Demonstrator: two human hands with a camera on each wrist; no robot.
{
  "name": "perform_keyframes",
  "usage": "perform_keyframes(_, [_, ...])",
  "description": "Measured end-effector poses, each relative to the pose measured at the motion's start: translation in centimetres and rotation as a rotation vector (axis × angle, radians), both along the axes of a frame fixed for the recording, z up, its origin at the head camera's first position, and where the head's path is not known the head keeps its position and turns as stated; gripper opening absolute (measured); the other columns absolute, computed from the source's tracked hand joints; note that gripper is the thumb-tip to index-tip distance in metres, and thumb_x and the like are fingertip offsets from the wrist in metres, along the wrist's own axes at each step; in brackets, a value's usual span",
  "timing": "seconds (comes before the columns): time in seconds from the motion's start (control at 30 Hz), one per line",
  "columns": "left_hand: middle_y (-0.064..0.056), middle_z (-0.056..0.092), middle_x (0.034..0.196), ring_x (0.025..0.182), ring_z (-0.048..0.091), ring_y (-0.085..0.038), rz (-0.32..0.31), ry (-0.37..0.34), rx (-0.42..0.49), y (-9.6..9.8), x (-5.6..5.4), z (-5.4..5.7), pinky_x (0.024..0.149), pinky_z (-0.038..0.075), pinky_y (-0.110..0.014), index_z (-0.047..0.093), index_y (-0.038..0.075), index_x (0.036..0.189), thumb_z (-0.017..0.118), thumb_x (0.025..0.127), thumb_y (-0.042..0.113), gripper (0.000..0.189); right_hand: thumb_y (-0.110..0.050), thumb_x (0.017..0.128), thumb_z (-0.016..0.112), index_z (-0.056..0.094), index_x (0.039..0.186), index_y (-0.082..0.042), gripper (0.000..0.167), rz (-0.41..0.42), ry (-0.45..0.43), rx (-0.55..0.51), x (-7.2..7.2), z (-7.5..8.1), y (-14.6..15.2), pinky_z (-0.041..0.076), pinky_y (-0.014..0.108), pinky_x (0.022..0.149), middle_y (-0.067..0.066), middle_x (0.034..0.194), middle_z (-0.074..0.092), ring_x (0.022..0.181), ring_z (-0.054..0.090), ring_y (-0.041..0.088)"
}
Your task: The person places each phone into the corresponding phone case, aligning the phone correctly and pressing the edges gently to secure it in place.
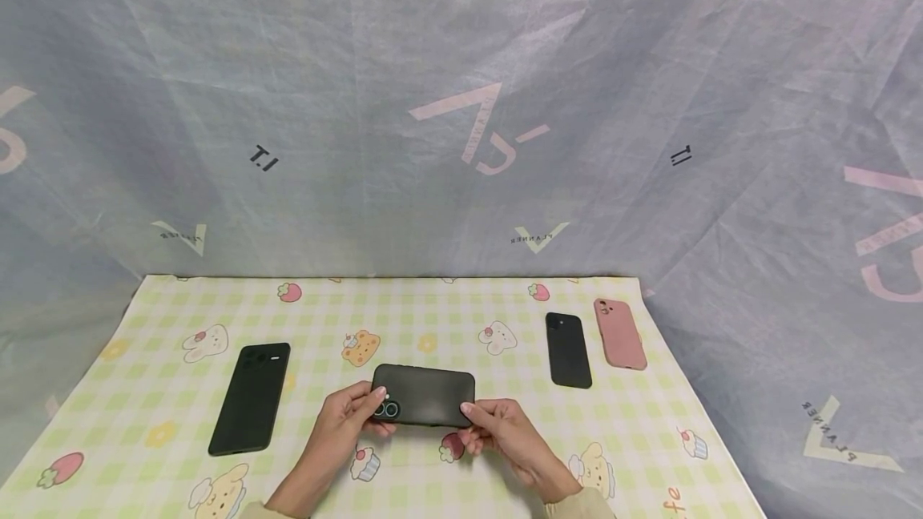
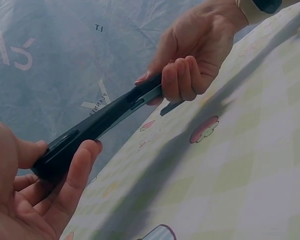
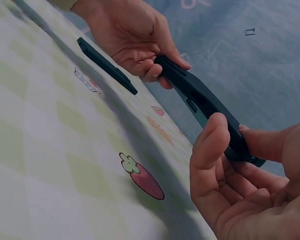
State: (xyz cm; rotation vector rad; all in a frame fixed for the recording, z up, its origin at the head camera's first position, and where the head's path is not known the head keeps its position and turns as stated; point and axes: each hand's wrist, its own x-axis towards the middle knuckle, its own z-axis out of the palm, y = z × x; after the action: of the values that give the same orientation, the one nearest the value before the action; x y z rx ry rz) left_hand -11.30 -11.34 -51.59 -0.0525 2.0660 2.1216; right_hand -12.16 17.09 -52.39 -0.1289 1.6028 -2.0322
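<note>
Both hands hold a phone in a black case (image 1: 429, 396) sideways above the table, its back and camera lenses facing up. My left hand (image 1: 344, 420) grips the camera end, thumb on top by the lenses and fingers beneath. At the other end my right hand (image 1: 507, 432) pinches the corner between thumb and curled fingers. In the left wrist view, a paler phone edge (image 2: 149, 98) shows along the underside of the dark case. The right wrist view shows that edge (image 3: 195, 112) too, beside a cutout in the case's side. The screen is hidden.
A large black phone (image 1: 250, 399) lies face down on the left of the checked tablecloth (image 1: 433, 327). To the right lie a smaller black phone (image 1: 568, 349) and a pink phone (image 1: 620, 333), also back up. A grey curtain (image 1: 346, 142) hangs behind the table and along its sides.
</note>
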Motion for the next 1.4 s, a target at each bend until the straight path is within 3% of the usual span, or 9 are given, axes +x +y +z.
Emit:
perform_keyframes(0.23, [-0.018,0.078,0.085,0.071,0.077,-0.023,-0.002,0.000,-0.007,0.00,0.04,0.05,0.071,0.065,-0.030,0.067,-0.010,0.113,0.064,0.110,0.027,0.037,-0.025,0.110,0.065,0.073,0.092,-0.005,0.028,0.014,0.006,0.008,0.04,-0.19,0.05,0.057,0.017,0.061,0.000,0.076,0.072,0.063,0.066,0.004])
perform_keyframes(0.47, [-0.022,0.078,0.090,0.074,0.078,-0.028,0.005,-0.018,0.005,-0.05,0.09,0.08,0.072,0.065,-0.030,0.066,-0.010,0.111,0.066,0.109,0.029,0.038,-0.035,0.110,0.063,0.071,0.091,-0.002,0.039,-0.033,0.031,0.076,-0.03,0.07,-0.36,0.056,0.018,0.060,0.000,0.075,0.069,0.061,0.061,0.006])
perform_keyframes(0.9, [-0.021,0.079,0.092,0.074,0.078,-0.028,0.005,-0.005,0.011,-0.05,0.17,0.30,0.074,0.065,-0.031,0.066,-0.009,0.112,0.066,0.109,0.029,0.038,-0.043,0.112,0.058,0.071,0.088,-0.007,0.045,0.011,-0.076,0.048,0.09,0.27,-0.17,0.056,0.018,0.060,-0.004,0.072,0.070,0.059,0.062,0.003])
perform_keyframes(1.3, [-0.020,0.079,0.089,0.073,0.078,-0.026,0.016,0.016,0.009,0.00,0.21,0.53,0.073,0.065,-0.031,0.066,-0.009,0.108,0.066,0.110,0.028,0.037,-0.034,0.111,0.062,0.072,0.097,0.001,0.040,0.016,-0.050,0.005,0.12,-0.16,-0.40,0.058,0.017,0.063,-0.001,0.078,0.075,0.065,0.067,0.004])
perform_keyframes(1.4, [-0.019,0.079,0.089,0.073,0.077,-0.027,0.021,0.017,0.006,0.03,0.25,0.60,0.074,0.065,-0.030,0.066,-0.009,0.107,0.066,0.110,0.029,0.038,-0.030,0.111,0.063,0.072,0.099,-0.001,0.033,0.012,-0.057,-0.019,0.17,-0.02,-0.40,0.058,0.016,0.063,-0.002,0.079,0.075,0.065,0.067,0.003])
